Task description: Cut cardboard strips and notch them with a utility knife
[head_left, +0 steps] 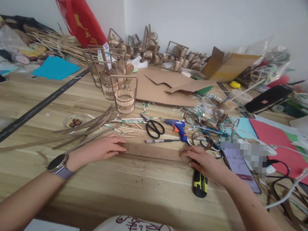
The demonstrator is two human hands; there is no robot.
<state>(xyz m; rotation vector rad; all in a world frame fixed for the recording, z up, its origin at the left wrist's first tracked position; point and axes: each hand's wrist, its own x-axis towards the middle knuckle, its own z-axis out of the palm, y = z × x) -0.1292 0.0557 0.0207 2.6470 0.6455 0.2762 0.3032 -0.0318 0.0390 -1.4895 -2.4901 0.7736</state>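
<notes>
A flat brown strip (153, 152), which looks like cardboard, lies across the table in front of me. My left hand (108, 147), with a watch on the wrist, grips its left end between fingers and thumb. At the other end my right hand (202, 161) has fingers and thumb closed on the strip. Below the right palm lies a black and yellow utility knife (200, 185), its front part hidden by the hand. Just beyond the strip are a pen (163, 141), black-handled scissors (153, 126) and a blue glue gun (176, 127).
Small woven buckets (124, 101) with frames stand at the back left. A cardboard sheet (160, 88) lies behind the tools. Brown strips (91, 131) and small sticks (127, 130) are at left. A phone (241, 168) and tangled cables (282, 177) lie right.
</notes>
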